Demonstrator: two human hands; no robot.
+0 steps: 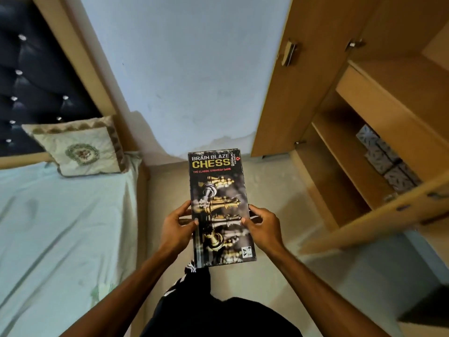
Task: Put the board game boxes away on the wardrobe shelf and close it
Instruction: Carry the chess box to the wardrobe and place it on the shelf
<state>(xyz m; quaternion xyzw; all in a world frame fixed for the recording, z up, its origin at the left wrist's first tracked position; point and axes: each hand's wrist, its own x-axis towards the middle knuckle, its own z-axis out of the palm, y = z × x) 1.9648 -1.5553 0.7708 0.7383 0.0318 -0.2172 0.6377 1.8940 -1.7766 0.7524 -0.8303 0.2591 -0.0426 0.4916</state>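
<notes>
Single head-worn wide-angle view, looked forward and steeply down from standing height. Both forearms entered from bottom edge, left hand and right hand sat close below lens, near frame centre. Bed filled left side, open wardrobe right side, pale wall straight ahead. Edges bowed by lens distortion. No second view to overlap.

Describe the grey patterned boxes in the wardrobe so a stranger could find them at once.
Start at the open wooden wardrobe on the right of the room, opposite the bed. Look down past its bare upper shelf to the lower compartment. The grey patterned boxes sit stacked at its back, the only things visible inside.
</notes>
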